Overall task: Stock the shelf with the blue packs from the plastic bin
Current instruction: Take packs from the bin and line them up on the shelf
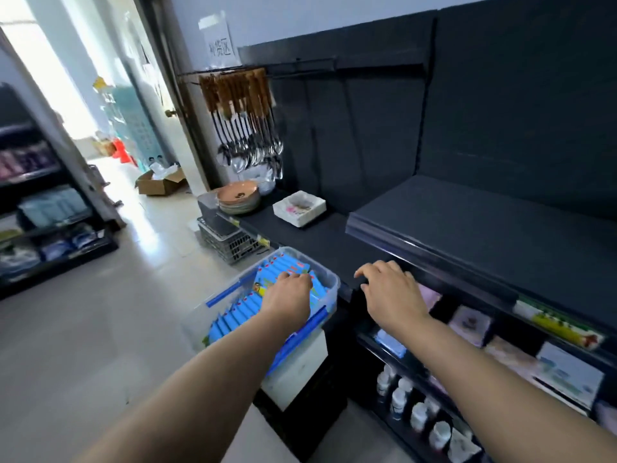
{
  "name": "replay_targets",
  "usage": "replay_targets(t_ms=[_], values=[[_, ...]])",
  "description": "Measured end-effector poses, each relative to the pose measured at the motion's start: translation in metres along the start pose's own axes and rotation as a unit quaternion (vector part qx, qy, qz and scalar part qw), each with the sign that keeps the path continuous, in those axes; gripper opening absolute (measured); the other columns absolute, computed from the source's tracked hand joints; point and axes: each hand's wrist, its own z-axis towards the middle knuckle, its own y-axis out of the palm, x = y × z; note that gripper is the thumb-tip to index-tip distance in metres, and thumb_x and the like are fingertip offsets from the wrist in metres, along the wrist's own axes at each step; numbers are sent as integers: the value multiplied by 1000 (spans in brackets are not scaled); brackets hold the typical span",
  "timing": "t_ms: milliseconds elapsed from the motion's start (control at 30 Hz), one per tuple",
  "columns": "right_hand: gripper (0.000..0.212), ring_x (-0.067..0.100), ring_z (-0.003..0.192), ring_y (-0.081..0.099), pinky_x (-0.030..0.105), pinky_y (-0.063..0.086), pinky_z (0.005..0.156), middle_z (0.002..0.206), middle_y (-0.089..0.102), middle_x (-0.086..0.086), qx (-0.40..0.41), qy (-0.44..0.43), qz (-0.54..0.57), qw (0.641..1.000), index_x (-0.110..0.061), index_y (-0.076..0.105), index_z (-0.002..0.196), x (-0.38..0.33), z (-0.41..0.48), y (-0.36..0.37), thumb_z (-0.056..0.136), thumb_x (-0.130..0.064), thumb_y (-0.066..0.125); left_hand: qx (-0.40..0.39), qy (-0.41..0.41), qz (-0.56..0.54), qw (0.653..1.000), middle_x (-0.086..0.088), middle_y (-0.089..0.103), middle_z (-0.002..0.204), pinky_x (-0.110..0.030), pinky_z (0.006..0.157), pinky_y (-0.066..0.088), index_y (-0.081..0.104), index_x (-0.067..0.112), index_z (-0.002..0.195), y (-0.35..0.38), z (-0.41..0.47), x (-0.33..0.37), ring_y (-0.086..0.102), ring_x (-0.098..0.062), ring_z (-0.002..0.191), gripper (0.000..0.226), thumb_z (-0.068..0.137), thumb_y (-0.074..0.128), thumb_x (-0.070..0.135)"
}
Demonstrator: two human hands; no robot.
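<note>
Your left hand sits on the blue packs in the plastic bin, grasp unclear; pinch a few squarely, with your loose, empty right hand ready at the shelf.

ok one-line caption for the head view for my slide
Left hand reaches into the plastic bin of blue packs while the open right hand is near the dark shelf.

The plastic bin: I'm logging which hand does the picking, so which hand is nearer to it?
Left. The left hand reaches into the plastic bin, over the blue packs. The right hand is off to the bin's right, by the shelf's front edge.
</note>
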Motion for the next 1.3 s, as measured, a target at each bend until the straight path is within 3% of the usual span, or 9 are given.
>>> replay_targets(t_ms=[200, 367, 767, 933, 1067, 1300], values=[[27, 19, 119, 43, 36, 37, 90, 121, 53, -6, -52, 14, -3, 999, -32, 51, 119, -74, 13, 58, 94, -22, 45, -58, -98, -19, 993, -12, 58, 125, -43, 96, 46, 50, 10, 126, 21, -13, -118, 45, -32, 126, 43, 84, 46, 3], [26, 18, 123, 39, 36, 36, 93, 125, 51, -7, -115, -2, -13, 993, -32, 49, 120, -110, 17, 94, 95, -25, 44, -82, -148, -37, 985, -12, 53, 133, -39, 100, 42, 47, 12, 133, 34, -22, -170, 43, -29, 127, 43, 90, 42, 7], [30, 18, 122, 41, 36, 36, 97, 127, 52, -5, -201, -32, 3, 979, -27, 47, 125, -141, 66, 158, 96, -26, 47, -135, -163, -37, 977, -9, 54, 133, -38, 97, 42, 48, 14, 130, 77, 0, -214, 44, -28, 126, 41, 90, 40, 11], [30, 19, 120, 43, 37, 37, 95, 125, 51, -4, -230, -22, 17, 973, -25, 47, 124, -138, 121, 187, 94, -22, 50, -157, -171, -31, 972, -7, 55, 131, -38, 96, 44, 48, 14, 130, 89, 39, -233, 47, -27, 124, 43, 87, 49, 12], [35, 20, 121, 43, 35, 38, 95, 127, 51, -3, -242, -12, 51, 969, -23, 47, 125, -134, 174, 213, 92, -11, 50, -154, -184, -42, 970, -7, 59, 125, -40, 92, 48, 52, 16, 124, 100, 77, -247, 50, -27, 120, 41, 87, 40, 7], [47, 24, 124, 41, 34, 39, 94, 132, 46, 4, -282, -20, 34, 959, -17, 40, 133, -135, 236, 260, 89, -3, 48, -161, -200, -63, 964, -7, 58, 123, -39, 91, 48, 52, 17, 126, 107, 114, -263, 51, -26, 118, 42, 85, 48, 7]])
